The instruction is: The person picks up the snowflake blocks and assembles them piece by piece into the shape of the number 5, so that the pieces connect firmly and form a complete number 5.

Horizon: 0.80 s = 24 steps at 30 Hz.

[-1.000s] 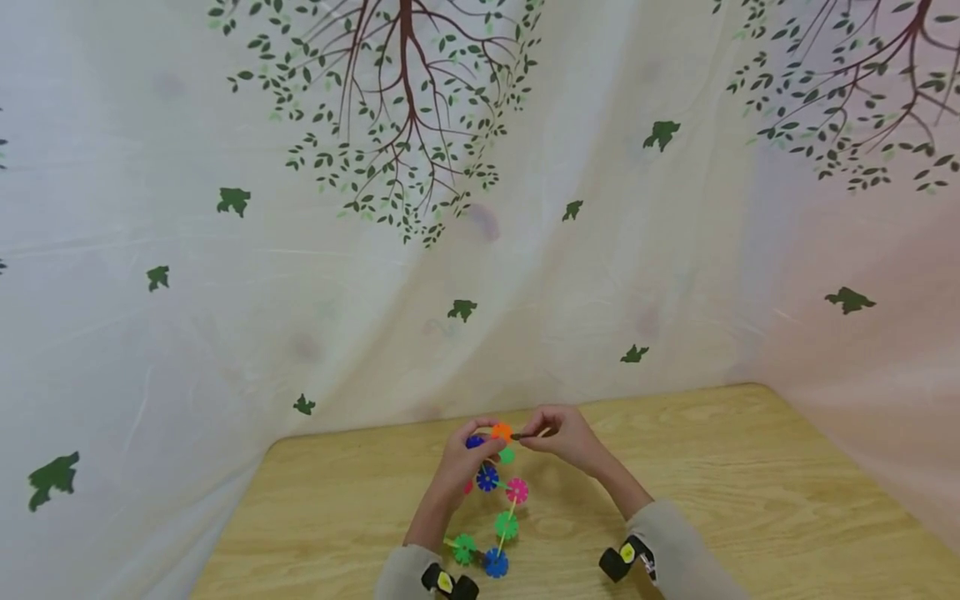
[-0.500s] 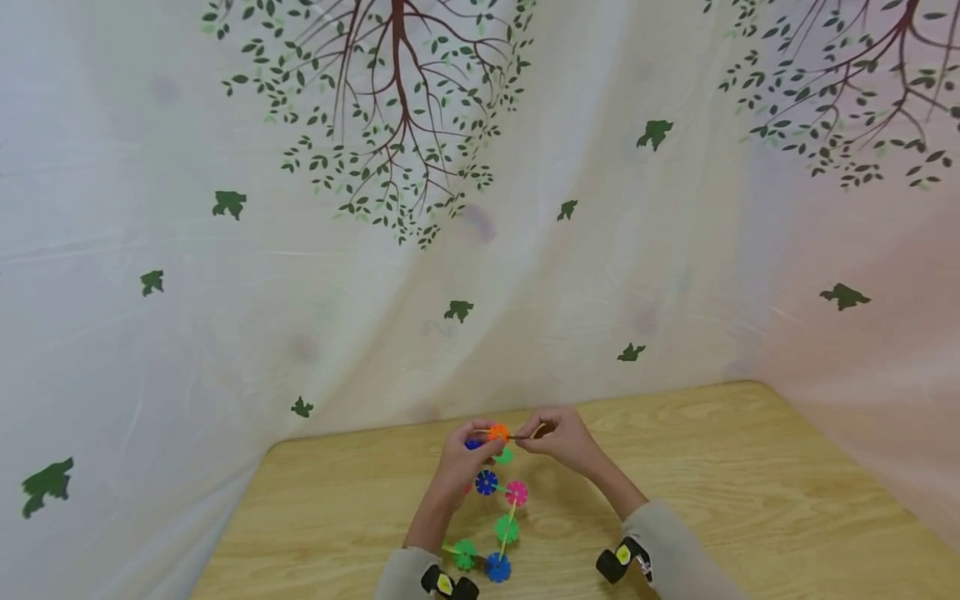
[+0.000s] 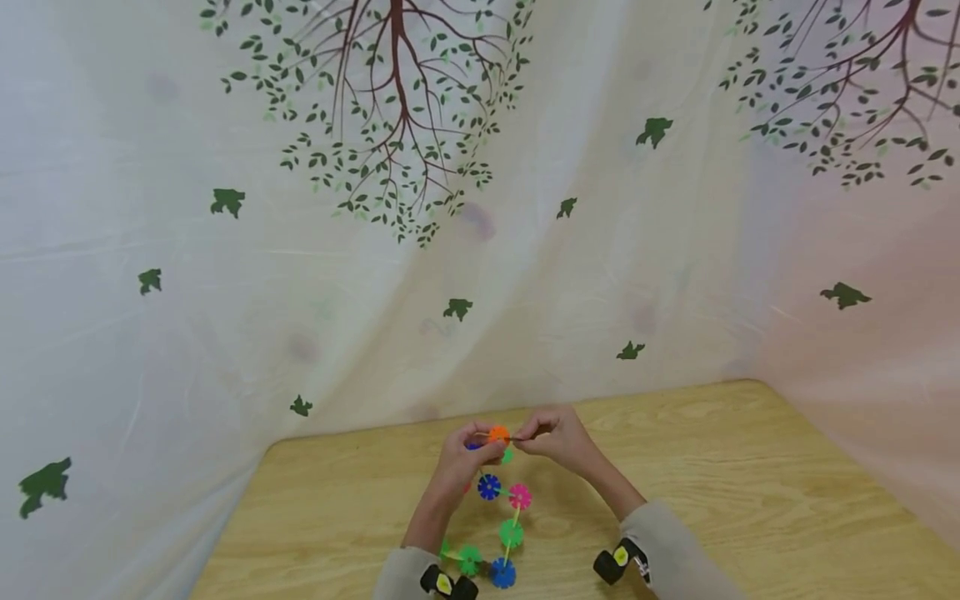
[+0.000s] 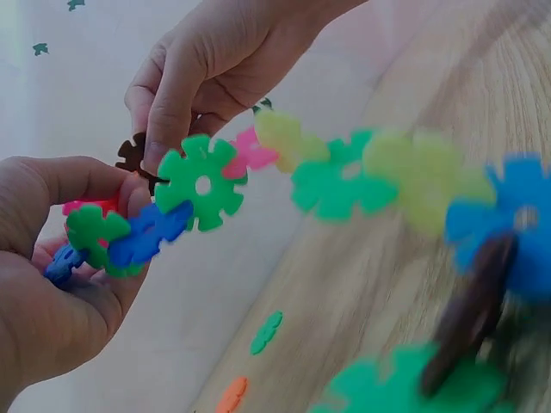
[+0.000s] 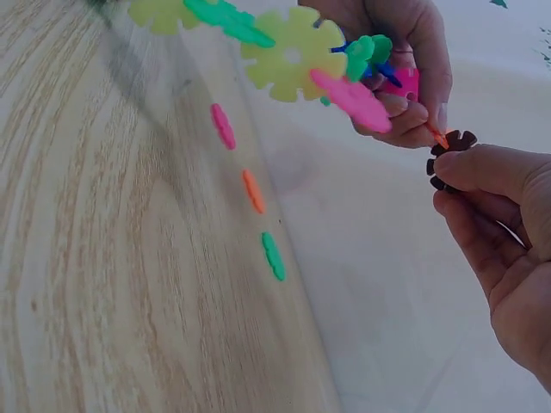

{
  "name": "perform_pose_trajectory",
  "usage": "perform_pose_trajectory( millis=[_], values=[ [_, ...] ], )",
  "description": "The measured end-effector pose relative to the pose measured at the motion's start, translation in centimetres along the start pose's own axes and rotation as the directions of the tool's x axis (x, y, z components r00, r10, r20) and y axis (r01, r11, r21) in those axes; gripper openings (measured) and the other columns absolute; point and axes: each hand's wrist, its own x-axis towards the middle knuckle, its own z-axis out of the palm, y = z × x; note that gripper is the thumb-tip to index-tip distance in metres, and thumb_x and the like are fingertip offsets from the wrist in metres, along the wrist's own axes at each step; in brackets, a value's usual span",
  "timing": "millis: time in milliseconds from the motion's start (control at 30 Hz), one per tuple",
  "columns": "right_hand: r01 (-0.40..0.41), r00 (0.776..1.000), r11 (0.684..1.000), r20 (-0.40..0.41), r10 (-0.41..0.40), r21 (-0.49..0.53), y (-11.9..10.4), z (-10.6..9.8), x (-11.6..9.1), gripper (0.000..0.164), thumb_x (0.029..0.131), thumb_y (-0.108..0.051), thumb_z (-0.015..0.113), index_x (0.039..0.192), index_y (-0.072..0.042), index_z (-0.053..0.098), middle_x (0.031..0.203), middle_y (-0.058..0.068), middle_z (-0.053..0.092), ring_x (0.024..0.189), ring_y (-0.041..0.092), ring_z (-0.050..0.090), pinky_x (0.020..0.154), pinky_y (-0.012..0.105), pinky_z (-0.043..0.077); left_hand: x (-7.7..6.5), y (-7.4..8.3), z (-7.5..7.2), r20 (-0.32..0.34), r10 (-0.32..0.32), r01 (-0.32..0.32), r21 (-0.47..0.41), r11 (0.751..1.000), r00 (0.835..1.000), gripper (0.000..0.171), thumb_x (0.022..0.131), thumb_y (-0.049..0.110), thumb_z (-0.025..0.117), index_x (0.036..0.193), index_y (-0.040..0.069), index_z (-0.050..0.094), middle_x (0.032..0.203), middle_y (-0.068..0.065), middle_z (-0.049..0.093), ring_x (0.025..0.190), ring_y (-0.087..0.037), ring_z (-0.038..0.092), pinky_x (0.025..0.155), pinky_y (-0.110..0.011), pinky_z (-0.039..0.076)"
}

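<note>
Between its fingertips my left hand (image 3: 453, 462) pinches an orange notched snowflake disc (image 3: 498, 434), near the table's far edge. Opposite it, my right hand (image 3: 562, 437) holds a dark brown disc (image 5: 462, 140) between thumb and fingers, edge-on against the orange one. From the left hand hangs a linked chain of discs, among them a dark blue disc (image 3: 489, 487), a pink disc (image 3: 520, 497), a green disc (image 3: 512, 533) and a blue disc (image 3: 503, 572), with pale yellow ones seen edge-on between. Part of the chain is hidden behind the left hand and forearm.
Loose discs lie along the table edge in the right wrist view: a pink disc (image 5: 222, 126), an orange disc (image 5: 252, 191) and a green disc (image 5: 272, 256). Behind the wooden table (image 3: 720, 500) hangs a pale curtain (image 3: 525, 267) printed with trees.
My right hand has come slightly closer to the left, with the brown disc kept against the orange one. The hanging chain has swung a little right and down.
</note>
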Motion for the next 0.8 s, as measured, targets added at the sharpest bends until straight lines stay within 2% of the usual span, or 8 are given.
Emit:
perform_pose_trajectory(
  millis=[167, 300, 433, 633, 800],
  values=[
    [-0.004, 1.000, 0.999, -0.011, 0.003, -0.032, -0.2, 0.2, 0.2, 0.007, 0.083, 0.006, 0.079, 0.079, 0.001, 0.076, 0.081, 0.019, 0.074, 0.075, 0.006, 0.068, 0.070, 0.028, 0.060, 0.1, 0.2, 0.4, 0.010, -0.003, 0.003, -0.023, 1.000, 1.000, 0.025, 0.093, 0.000, 0.068, 0.113, -0.014, 0.061, 0.086, -0.004, 0.072, 0.073, -0.010, 0.068, 0.073, -0.024, 0.062],
    [-0.052, 0.999, 0.998, -0.001, 0.052, -0.047, -0.3, 0.1, 0.3, 0.006, 0.084, 0.004, 0.079, 0.080, 0.000, 0.075, 0.084, 0.019, 0.075, 0.075, 0.005, 0.068, 0.072, 0.027, 0.060, 0.1, 0.2, 0.2, 0.035, -0.022, 0.023, -0.024, 0.999, 0.999, 0.027, 0.094, 0.003, 0.069, 0.115, -0.013, 0.061, 0.089, -0.003, 0.072, 0.076, -0.010, 0.069, 0.076, -0.026, 0.062],
    [-0.080, 0.997, 0.996, -0.004, 0.080, -0.050, -0.3, 0.0, 0.3, 0.006, 0.085, 0.001, 0.079, 0.081, 0.000, 0.074, 0.086, 0.020, 0.075, 0.077, 0.005, 0.067, 0.073, 0.026, 0.060, 0.0, 0.3, -0.1, 0.068, -0.011, 0.012, -0.010, 1.000, 0.998, 0.031, 0.094, 0.006, 0.071, 0.119, -0.011, 0.061, 0.096, -0.008, 0.073, 0.082, -0.012, 0.069, 0.081, -0.031, 0.063],
    [-0.078, 0.996, 0.991, -0.051, 0.072, -0.106, -0.3, -0.2, 0.1, 0.008, 0.083, 0.006, 0.078, 0.081, 0.001, 0.072, 0.088, 0.021, 0.074, 0.078, 0.011, 0.068, 0.073, 0.026, 0.059, -0.2, 0.1, -0.5, 0.078, -0.041, 0.038, 0.047, 0.998, 0.996, 0.039, 0.092, 0.007, 0.074, 0.125, -0.006, 0.061, 0.113, -0.016, 0.071, 0.091, -0.016, 0.071, 0.085, -0.031, 0.061],
    [-0.103, 0.992, 0.985, -0.088, 0.091, -0.138, -1.9, -0.3, 0.1, 0.007, 0.083, 0.010, 0.075, 0.082, 0.006, 0.070, 0.086, 0.025, 0.071, 0.077, 0.019, 0.068, 0.073, 0.029, 0.059, -0.2, 0.0, -0.7, 0.064, -0.063, 0.057, 0.097, 0.994, 0.996, 0.046, 0.090, 0.011, 0.078, 0.129, -0.002, 0.059, 0.110, -0.013, 0.073, 0.094, -0.013, 0.068, 0.087, -0.027, 0.060]
  ],
)
